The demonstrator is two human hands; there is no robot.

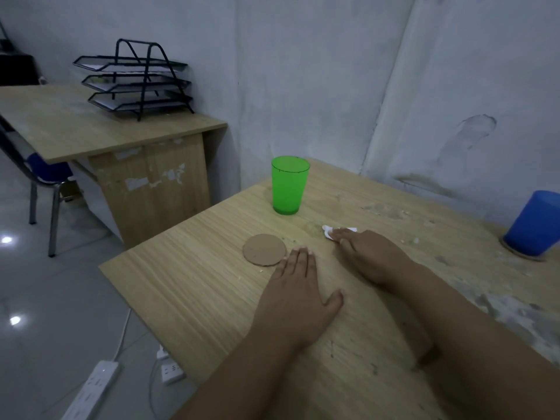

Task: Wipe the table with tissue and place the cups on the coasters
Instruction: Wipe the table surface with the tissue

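Note:
A green cup (289, 185) stands upright on the wooden table (194, 286), behind a bare round cardboard coaster (264, 249). At the far right a blue cup (534, 223) sits on a second coaster (521, 253). My right hand (368, 254) presses a white tissue (328, 232) flat on the table; only the tissue's edges show past my fingertips. My left hand (298, 295) lies palm down with fingers together, its fingertips just right of the bare coaster, holding nothing.
Crumbs and pale stains (391, 212) cover the table's right half. A white wall runs close behind the table. To the left stand another desk (91, 128) with a black paper tray rack (136, 80), a blue chair (45, 177), and power strips (94, 386) on the floor.

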